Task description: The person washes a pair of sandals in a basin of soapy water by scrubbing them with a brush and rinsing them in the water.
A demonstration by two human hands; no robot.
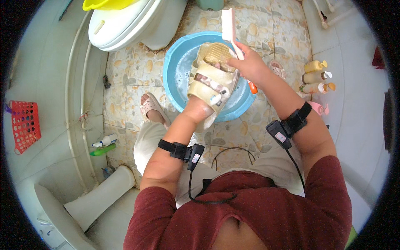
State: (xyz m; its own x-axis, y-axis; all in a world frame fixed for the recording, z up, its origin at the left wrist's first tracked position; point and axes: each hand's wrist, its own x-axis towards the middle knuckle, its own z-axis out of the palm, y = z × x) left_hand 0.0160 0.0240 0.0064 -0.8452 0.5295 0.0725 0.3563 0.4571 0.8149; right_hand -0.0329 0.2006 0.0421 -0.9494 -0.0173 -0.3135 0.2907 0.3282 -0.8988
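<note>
A beige strapped sandal (pixel 209 71) with small charms is held over the blue basin (pixel 169 67). My left hand (pixel 203 104) is pushed in under its straps from the heel end, and parts of the hand show between them. Most of that hand is hidden by the sandal. In my right hand (pixel 250 62) is a white scrubbing brush (pixel 228 26), its head raised beyond the basin's far rim. An orange tip (pixel 252 87), apparently the handle's end, sticks out below this hand. My right fingers are close to the sandal's toe end. Sudsy water (pixel 184 68) lies in the basin.
A white toilet (pixel 125 28) stands at the far left, a yellow basin (pixel 107 3) on its lid. Several pump bottles (pixel 314 77) line the right wall. Two bottles (pixel 104 145) lie by the left wall. A sink pedestal (pixel 103 195) is near left; a red basket (pixel 26 125) hangs above.
</note>
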